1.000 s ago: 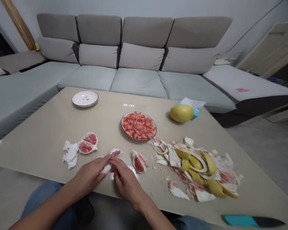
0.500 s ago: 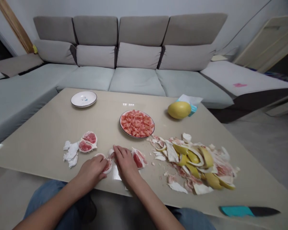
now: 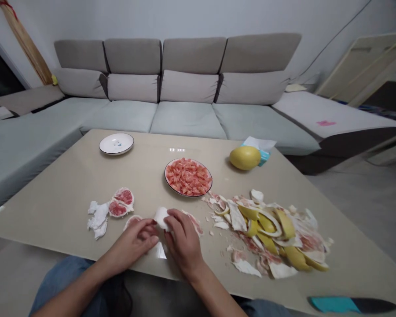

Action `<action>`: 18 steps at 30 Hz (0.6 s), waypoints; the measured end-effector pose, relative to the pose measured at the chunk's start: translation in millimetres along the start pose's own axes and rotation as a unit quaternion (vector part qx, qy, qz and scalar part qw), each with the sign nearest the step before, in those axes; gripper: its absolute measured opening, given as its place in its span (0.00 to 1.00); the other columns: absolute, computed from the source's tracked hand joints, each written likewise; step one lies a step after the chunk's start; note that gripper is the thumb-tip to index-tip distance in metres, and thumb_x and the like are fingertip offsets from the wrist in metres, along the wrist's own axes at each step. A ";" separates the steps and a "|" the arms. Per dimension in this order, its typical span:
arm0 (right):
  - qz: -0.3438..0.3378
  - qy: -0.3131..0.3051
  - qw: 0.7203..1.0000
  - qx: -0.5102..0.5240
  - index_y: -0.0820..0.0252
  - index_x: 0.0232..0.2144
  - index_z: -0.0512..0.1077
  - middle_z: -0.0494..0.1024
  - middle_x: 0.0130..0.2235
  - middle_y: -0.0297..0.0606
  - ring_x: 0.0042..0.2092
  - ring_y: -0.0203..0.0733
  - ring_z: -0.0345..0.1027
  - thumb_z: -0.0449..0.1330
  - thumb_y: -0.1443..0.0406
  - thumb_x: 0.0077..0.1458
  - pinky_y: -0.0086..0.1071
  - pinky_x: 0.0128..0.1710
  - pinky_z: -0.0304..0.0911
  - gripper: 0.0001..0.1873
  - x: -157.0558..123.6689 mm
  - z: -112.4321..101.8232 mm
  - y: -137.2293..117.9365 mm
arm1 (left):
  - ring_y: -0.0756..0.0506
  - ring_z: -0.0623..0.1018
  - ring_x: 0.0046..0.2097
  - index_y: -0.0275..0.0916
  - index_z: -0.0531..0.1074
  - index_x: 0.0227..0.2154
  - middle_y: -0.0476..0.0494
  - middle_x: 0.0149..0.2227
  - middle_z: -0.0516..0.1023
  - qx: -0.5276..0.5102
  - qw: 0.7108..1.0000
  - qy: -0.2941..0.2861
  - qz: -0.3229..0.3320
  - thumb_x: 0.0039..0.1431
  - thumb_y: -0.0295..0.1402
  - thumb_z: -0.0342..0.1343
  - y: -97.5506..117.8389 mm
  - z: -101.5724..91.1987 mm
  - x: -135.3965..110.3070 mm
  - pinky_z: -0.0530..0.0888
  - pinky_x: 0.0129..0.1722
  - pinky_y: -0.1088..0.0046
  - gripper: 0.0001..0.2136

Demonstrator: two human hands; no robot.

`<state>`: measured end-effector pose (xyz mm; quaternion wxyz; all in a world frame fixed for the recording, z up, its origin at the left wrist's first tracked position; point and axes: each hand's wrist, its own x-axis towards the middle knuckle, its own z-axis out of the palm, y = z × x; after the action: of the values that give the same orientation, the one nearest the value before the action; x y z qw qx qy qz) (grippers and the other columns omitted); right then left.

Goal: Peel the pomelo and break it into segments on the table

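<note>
A pomelo segment (image 3: pixel 161 218) with white pith faces me, held up near the table's front edge. The fingers and thumb of my right hand (image 3: pixel 185 242) are closed around its right side. My left hand (image 3: pixel 135 242) has bent fingers, their tips on the segment's left edge. Another pomelo piece (image 3: pixel 132 220) lies partly hidden behind my left hand. Beyond my right hand rests a cut pomelo piece (image 3: pixel 195 223) with red flesh. Further left sits a larger pomelo chunk (image 3: pixel 121 202), beside a crumpled white tissue (image 3: pixel 98 219).
A plate (image 3: pixel 188 177) heaped with peeled pomelo flesh stands mid-table. Yellow peel and pith (image 3: pixel 267 229) lie piled to the right. A knife (image 3: pixel 353 304) with a teal handle is at the right front. At the back are a white plate (image 3: pixel 116 143) and a whole pomelo (image 3: pixel 245 157).
My right hand has lifted and turned with the white segment in it. My left hand has shifted from the piece at left over to that segment. The camera view has tilted up slightly.
</note>
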<state>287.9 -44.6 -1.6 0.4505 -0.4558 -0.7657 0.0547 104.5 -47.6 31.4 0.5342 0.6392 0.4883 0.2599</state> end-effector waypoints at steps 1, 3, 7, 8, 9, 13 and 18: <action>0.011 -0.005 1.000 0.012 0.55 0.44 0.69 0.74 0.45 0.43 0.46 0.45 0.69 0.52 0.71 0.58 0.38 0.46 0.67 0.13 -0.6 -1.8 -4.9 | 0.41 0.77 0.43 0.38 0.67 0.53 0.37 0.45 0.75 -0.098 0.995 -0.023 -0.015 0.61 0.44 0.53 2.2 2.6 0.4 0.75 0.42 0.64 0.21; 0.030 -0.039 0.997 0.056 0.53 0.44 0.69 0.74 0.43 0.42 0.45 0.45 0.69 0.54 0.70 0.58 0.37 0.44 0.68 0.12 -2.0 -6.1 -15.8 | 0.40 0.76 0.48 0.37 0.67 0.53 0.37 0.48 0.76 -0.228 0.973 -0.015 -0.029 0.61 0.44 0.54 5.2 5.5 2.1 0.74 0.46 0.64 0.21; 0.081 -0.080 0.977 0.178 0.55 0.50 0.66 0.70 0.51 0.46 0.52 0.48 0.66 0.61 0.68 0.53 0.41 0.52 0.66 0.21 -2.9 -19.1 -31.2 | 0.39 0.74 0.53 0.36 0.71 0.50 0.37 0.50 0.76 -0.249 0.967 0.063 -0.007 0.53 0.40 0.63 4.3 4.3 5.5 0.70 0.55 0.63 0.23; 0.117 -0.076 0.968 0.208 0.55 0.52 0.64 0.69 0.52 0.46 0.52 0.48 0.67 0.61 0.67 0.52 0.41 0.51 0.67 0.24 -2.3 -22.4 -32.2 | 0.38 0.75 0.53 0.37 0.72 0.50 0.36 0.50 0.76 -0.222 0.973 0.070 0.007 0.52 0.39 0.64 3.5 4.1 5.4 0.70 0.55 0.62 0.23; 0.157 -0.076 0.957 0.233 0.56 0.52 0.64 0.70 0.52 0.46 0.50 0.46 0.68 0.61 0.67 0.53 0.39 0.49 0.69 0.24 -1.4 -25.3 -32.0 | 0.38 0.75 0.52 0.38 0.72 0.50 0.36 0.50 0.76 -0.180 0.981 0.074 0.024 0.51 0.38 0.65 2.9 4.4 4.9 0.71 0.54 0.61 0.23; 0.230 -0.119 0.926 0.275 0.56 0.47 0.70 0.75 0.43 0.40 0.43 0.41 0.73 0.59 0.70 0.51 0.32 0.39 0.72 0.19 3.3 -31.5 -25.2 | 0.39 0.75 0.51 0.40 0.75 0.49 0.37 0.48 0.77 0.023 0.991 0.075 0.112 0.53 0.35 0.63 2.3 8.3 0.6 0.74 0.51 0.61 0.20; 0.240 -0.138 0.918 0.285 0.59 0.44 0.72 0.76 0.40 0.39 0.40 0.40 0.73 0.59 0.73 0.45 0.33 0.38 0.73 0.20 5.3 -32.4 -21.1 | 0.39 0.76 0.51 0.39 0.74 0.51 0.36 0.49 0.78 0.151 0.973 0.069 0.161 0.55 0.33 0.61 -0.2 9.2 -2.2 0.71 0.55 0.58 0.19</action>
<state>297.3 -63.4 31.2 0.4245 -0.4661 -0.6399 0.4394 111.4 -53.6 28.9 0.3473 0.7631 0.4488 0.3091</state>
